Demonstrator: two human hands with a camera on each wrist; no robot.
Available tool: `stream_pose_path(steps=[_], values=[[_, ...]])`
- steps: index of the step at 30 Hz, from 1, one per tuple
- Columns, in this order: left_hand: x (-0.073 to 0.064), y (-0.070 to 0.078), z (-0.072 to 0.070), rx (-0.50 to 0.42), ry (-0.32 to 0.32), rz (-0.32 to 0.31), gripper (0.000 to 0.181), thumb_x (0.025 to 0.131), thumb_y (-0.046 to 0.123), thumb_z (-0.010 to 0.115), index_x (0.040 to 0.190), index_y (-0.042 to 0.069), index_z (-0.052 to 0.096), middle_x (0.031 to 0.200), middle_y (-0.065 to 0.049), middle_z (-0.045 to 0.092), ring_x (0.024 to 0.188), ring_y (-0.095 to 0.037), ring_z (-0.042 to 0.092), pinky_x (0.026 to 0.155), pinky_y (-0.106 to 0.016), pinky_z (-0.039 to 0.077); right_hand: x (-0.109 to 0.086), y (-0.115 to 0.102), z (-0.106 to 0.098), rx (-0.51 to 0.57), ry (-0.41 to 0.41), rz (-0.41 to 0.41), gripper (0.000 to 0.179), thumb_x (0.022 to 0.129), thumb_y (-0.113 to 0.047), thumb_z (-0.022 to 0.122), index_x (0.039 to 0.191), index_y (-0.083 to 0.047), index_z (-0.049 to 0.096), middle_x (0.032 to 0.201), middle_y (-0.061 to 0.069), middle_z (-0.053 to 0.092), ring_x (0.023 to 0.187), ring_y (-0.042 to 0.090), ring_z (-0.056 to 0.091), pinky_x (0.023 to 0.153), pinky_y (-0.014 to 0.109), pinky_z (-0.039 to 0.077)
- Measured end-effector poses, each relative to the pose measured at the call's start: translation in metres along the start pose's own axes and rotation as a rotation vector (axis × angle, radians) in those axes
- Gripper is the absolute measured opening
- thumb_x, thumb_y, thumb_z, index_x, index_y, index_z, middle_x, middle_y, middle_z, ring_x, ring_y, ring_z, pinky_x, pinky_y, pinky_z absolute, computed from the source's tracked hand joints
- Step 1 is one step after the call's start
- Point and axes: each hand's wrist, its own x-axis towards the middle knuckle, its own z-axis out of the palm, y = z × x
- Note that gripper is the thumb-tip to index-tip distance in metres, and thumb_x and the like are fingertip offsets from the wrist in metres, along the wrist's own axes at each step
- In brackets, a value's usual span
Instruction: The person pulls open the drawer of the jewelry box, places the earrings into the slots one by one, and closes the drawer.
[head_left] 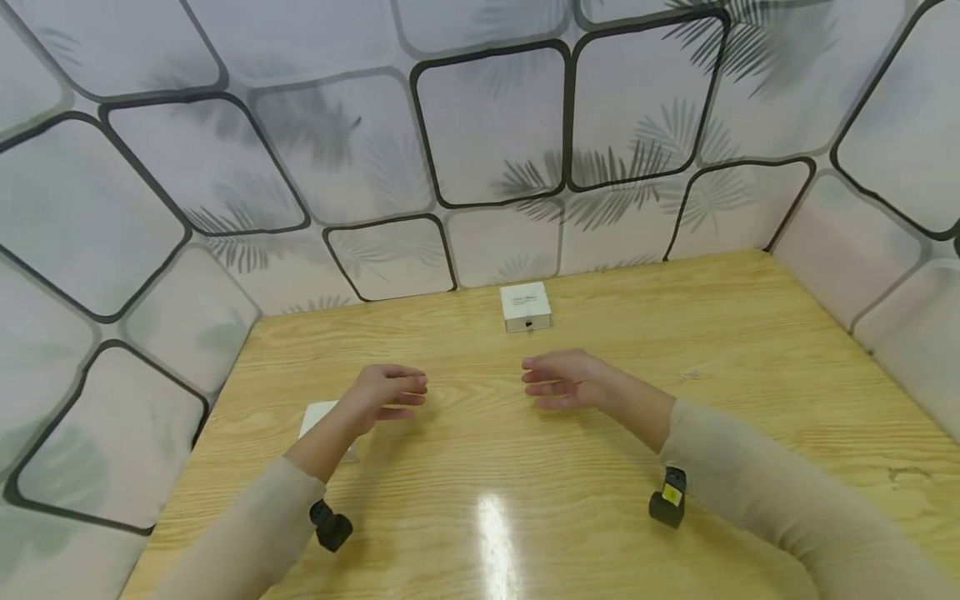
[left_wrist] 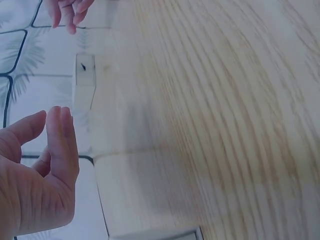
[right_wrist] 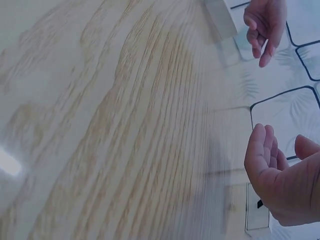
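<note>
My left hand (head_left: 382, 393) hovers above the table, fingers loosely bent and holding nothing. Opposite it, my right hand (head_left: 564, 380) is also in the air with relaxed fingers and nothing in them. A gap separates the two hands. Beyond them, nearer the right one, a small white box (head_left: 525, 305) with dark print on top and a dark tab on its front sits near the wall. A second white box (head_left: 318, 413) lies beneath my left wrist, partly hidden by the arm; its edge (left_wrist: 165, 234) shows at the bottom of the left wrist view.
The wooden table (head_left: 450, 500) is bounded at the back and sides by patterned padded walls (head_left: 495, 125). To the right of my right hand lies a tiny clear or silvery item (head_left: 689, 376), too small to identify. Dark devices (head_left: 332, 527) are worn at both wrists.
</note>
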Motion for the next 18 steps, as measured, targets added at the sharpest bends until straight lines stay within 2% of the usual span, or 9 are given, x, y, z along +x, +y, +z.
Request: stream_pose_path(steps=[5,11,14,18], values=[[-0.009,0.0,-0.016,-0.009,0.009,-0.006,0.045,0.094,0.021,0.06,0.131,-0.003,0.05,0.128,-0.021,0.057,0.09,-0.013,0.066,0.079,-0.03,0.058,0.001,0.0,0.007,0.1,-0.024,0.063,0.032,0.095,-0.019,0.059,0.123,-0.006,0.056,0.096,0.004,0.064,0.09,0.02,0.062,0.101,0.043,0.046],[-0.021,-0.002,-0.04,-0.016,0.006,0.009,0.057,0.093,0.029,0.061,0.136,-0.003,0.043,0.133,-0.021,0.052,0.099,-0.015,0.064,0.081,-0.027,0.057,0.004,0.001,0.02,0.099,-0.034,0.077,0.04,0.096,-0.018,0.057,0.133,-0.004,0.051,0.107,0.009,0.064,0.098,0.023,0.063,0.102,0.043,0.045],[-0.029,-0.003,-0.051,-0.031,0.022,0.009,0.061,0.092,0.03,0.063,0.139,-0.003,0.04,0.126,-0.014,0.059,0.096,-0.011,0.065,0.08,-0.025,0.057,0.007,0.001,0.028,0.09,-0.038,0.08,0.04,0.096,-0.018,0.056,0.133,-0.005,0.051,0.119,0.012,0.062,0.102,0.025,0.062,0.101,0.044,0.046],[-0.036,-0.005,-0.063,-0.051,0.029,0.015,0.066,0.092,0.031,0.063,0.141,-0.003,0.036,0.107,0.002,0.066,0.088,-0.005,0.066,0.077,-0.024,0.057,0.008,0.001,0.034,0.073,-0.036,0.079,0.037,0.097,-0.018,0.055,0.132,-0.005,0.053,0.126,0.014,0.059,0.103,0.025,0.062,0.1,0.043,0.047]])
